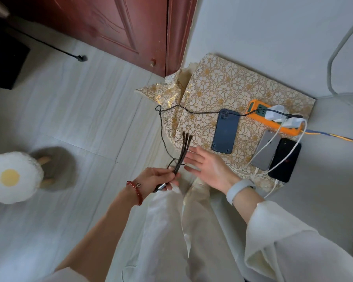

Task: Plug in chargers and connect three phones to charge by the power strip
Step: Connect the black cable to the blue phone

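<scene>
An orange power strip [255, 110] lies at the back right of a gold flower-patterned cloth [216, 88], with white chargers [277, 115] plugged into it. Three phones lie face down in front of it: a blue phone [225, 131], a grey phone [266, 151] and a black phone [285, 159]. White cables run to the grey and black phones. My left hand [157, 178] grips a black braided cable [180, 149] whose three tips fan out upward. My right hand [208, 167] hovers beside it, fingers spread, holding nothing.
A red-brown door [102, 27] stands at the back. A fried-egg cushion stool [12, 178] sits on the pale floor at the left. A grey wall is on the right, with a blue-yellow cord [334, 137] leading off the strip.
</scene>
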`<action>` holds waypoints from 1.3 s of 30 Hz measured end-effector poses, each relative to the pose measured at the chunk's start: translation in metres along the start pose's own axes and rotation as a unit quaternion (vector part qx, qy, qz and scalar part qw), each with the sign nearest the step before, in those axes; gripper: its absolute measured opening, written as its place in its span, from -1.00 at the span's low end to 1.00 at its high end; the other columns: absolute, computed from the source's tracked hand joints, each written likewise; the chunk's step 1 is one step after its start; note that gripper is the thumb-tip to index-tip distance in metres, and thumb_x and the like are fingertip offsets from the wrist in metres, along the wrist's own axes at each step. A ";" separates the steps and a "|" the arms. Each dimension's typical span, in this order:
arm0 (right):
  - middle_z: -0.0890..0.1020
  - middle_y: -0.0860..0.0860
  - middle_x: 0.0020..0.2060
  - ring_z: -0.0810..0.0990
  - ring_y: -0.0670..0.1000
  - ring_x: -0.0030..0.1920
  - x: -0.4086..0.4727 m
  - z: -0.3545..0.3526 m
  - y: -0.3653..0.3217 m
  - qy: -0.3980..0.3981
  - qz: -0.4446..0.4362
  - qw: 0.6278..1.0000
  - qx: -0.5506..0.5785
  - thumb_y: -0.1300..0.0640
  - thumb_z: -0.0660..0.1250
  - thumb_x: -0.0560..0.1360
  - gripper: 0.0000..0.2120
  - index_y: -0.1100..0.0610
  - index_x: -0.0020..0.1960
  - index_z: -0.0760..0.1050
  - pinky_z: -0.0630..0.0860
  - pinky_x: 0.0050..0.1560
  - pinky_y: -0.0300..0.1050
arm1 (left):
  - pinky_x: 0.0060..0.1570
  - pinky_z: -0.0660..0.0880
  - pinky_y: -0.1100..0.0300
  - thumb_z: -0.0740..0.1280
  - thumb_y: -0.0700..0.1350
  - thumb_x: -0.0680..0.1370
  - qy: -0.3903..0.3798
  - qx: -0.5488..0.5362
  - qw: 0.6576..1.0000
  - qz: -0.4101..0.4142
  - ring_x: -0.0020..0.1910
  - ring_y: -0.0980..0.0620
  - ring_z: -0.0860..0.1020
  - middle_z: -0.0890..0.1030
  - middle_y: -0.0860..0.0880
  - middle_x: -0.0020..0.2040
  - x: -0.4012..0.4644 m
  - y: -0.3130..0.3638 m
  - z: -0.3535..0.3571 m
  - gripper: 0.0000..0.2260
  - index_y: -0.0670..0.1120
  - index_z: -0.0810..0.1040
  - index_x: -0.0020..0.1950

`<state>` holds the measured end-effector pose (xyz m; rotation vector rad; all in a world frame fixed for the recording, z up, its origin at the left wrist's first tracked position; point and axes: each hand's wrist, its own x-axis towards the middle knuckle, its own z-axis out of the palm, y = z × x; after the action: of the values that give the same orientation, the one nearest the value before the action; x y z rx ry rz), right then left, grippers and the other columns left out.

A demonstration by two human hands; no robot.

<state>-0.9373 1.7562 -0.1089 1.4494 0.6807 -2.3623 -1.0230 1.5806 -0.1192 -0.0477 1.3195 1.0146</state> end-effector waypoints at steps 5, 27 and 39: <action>0.59 0.04 -0.22 0.60 0.03 -0.20 0.004 0.016 -0.002 0.004 -0.034 0.999 -0.024 0.17 0.22 0.54 -0.91 0.15 -0.04 0.48 0.48 -0.10 -0.11 | -0.14 0.48 0.43 0.31 -0.17 0.50 -0.022 0.070 0.997 -0.030 -0.21 0.24 0.60 0.70 0.15 -0.24 -0.004 -0.005 -0.005 -0.85 0.03 0.64 -0.10; 0.60 0.00 -0.33 0.54 -0.07 -0.34 0.007 0.011 0.005 0.181 -0.211 0.934 -0.225 0.13 0.34 0.47 -0.84 0.07 -0.28 0.57 0.59 -0.27 -0.22 | -0.40 0.34 0.56 0.37 -0.17 0.46 0.030 0.169 0.983 -0.060 -0.44 0.35 0.48 0.57 0.24 -0.48 0.023 -0.006 -0.002 -0.83 -0.14 0.63 0.03; 0.61 0.12 -0.36 0.63 0.14 -0.26 0.012 -0.005 0.006 0.249 -0.236 0.896 -0.281 0.17 0.34 0.44 -0.82 0.26 -0.26 0.48 0.59 -0.14 0.08 | -0.18 0.36 0.29 0.26 -0.14 0.52 0.058 0.250 0.963 -0.083 -0.19 0.05 0.44 0.54 -0.06 -0.17 0.043 -0.007 0.017 -0.80 -0.09 0.60 0.09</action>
<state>-0.9359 1.7542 -0.1226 1.7365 1.8507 -1.7911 -1.0092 1.6107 -0.1521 0.1666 1.6186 0.5216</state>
